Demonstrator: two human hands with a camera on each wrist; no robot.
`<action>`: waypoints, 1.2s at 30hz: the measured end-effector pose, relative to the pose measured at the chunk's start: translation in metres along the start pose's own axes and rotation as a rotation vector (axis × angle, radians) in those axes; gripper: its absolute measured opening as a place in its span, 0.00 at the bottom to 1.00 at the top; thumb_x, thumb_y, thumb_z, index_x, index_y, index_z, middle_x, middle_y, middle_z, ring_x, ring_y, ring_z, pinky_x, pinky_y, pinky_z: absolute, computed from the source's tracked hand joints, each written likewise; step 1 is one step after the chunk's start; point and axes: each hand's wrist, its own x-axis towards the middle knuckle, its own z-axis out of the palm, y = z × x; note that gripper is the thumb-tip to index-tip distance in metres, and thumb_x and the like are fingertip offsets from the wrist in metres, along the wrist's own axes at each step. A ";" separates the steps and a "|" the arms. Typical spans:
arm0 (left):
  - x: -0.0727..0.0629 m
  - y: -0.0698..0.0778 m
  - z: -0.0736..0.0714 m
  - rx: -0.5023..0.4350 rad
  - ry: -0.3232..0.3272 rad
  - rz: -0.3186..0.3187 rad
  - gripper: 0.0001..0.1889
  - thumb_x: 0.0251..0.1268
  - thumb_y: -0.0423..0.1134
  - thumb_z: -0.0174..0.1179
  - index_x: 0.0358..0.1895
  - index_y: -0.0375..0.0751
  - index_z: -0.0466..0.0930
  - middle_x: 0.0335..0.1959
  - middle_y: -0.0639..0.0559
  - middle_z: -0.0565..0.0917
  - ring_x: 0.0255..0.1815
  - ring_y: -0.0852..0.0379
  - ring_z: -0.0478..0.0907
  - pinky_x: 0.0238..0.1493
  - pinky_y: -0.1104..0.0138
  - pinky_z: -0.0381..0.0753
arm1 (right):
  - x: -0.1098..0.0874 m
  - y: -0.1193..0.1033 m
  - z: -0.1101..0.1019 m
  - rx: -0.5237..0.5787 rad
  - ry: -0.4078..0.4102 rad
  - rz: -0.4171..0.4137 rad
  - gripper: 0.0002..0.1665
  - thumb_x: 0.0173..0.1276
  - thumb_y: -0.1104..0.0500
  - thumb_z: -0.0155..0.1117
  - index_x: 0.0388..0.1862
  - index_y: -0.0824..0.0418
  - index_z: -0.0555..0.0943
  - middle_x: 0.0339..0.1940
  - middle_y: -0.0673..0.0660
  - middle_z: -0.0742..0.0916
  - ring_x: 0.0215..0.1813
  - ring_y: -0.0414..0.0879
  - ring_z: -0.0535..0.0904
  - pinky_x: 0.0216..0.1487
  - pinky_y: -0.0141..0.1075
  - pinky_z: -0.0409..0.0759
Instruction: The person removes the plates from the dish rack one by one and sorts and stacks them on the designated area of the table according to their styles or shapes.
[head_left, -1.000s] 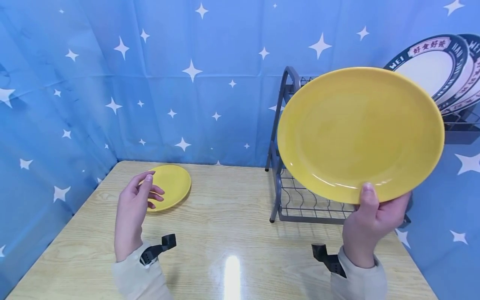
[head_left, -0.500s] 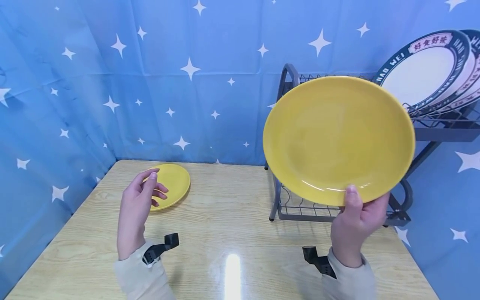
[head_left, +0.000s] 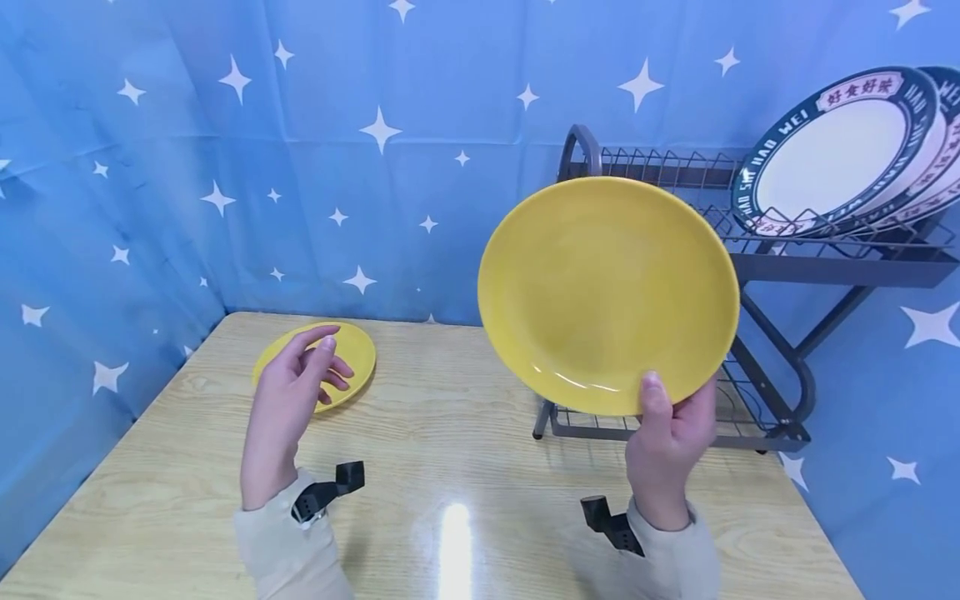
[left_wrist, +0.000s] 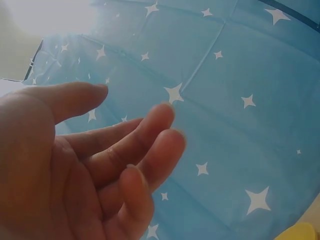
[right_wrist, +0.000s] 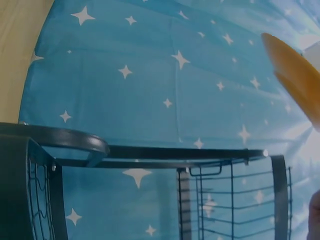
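Note:
My right hand (head_left: pixel 667 442) pinches the lower rim of a yellow oval plate (head_left: pixel 607 292), thumb on its front face and fingers behind. The plate is held up and faces the head camera, overlapping the dish rack in this view. In the right wrist view only part of the plate (right_wrist: pixel 295 75) shows, at the right edge. My left hand (head_left: pixel 292 400) hovers with relaxed, loosely bent fingers and holds nothing. Behind it a second yellow plate (head_left: pixel 360 354) lies on the table, partly hidden by that hand. The left wrist view shows the palm and fingers of the left hand (left_wrist: pixel 100 165).
A dark grey two-tier dish rack (head_left: pixel 847 268) stands at the back right of the wooden table (head_left: pixel 420 450). Several white plates with dark green patterned rims (head_left: pixel 832 158) lean in its upper tier. A blue curtain with white stars (head_left: pixel 442 100) hangs behind.
My right hand has carried the yellow plate leftward and slightly down, away from the patterned plates, uncovering more of the rack. My left hand has shifted slightly to the right.

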 end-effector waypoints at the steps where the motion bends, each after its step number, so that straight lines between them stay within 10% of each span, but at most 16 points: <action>1: 0.000 0.001 0.001 0.003 -0.007 0.008 0.23 0.62 0.59 0.45 0.59 0.56 0.67 0.32 0.47 0.80 0.31 0.50 0.78 0.27 0.62 0.76 | -0.001 0.001 0.000 -0.004 -0.011 0.008 0.14 0.58 0.73 0.44 0.44 0.79 0.67 0.24 0.56 0.71 0.20 0.41 0.66 0.19 0.25 0.66; 22: -0.017 0.054 0.029 -0.005 -0.160 0.125 0.21 0.65 0.53 0.46 0.57 0.49 0.69 0.30 0.46 0.79 0.30 0.52 0.78 0.28 0.62 0.76 | -0.015 0.001 0.017 0.031 -0.255 0.071 0.13 0.58 0.75 0.44 0.42 0.82 0.66 0.25 0.57 0.72 0.26 0.42 0.70 0.27 0.26 0.74; 36: -0.006 0.036 0.041 -0.064 -0.193 0.180 0.20 0.63 0.55 0.49 0.57 0.55 0.69 0.30 0.50 0.80 0.29 0.56 0.79 0.25 0.64 0.76 | -0.018 0.007 0.017 0.024 -0.335 0.095 0.14 0.59 0.75 0.43 0.44 0.79 0.68 0.26 0.57 0.75 0.27 0.41 0.74 0.27 0.27 0.75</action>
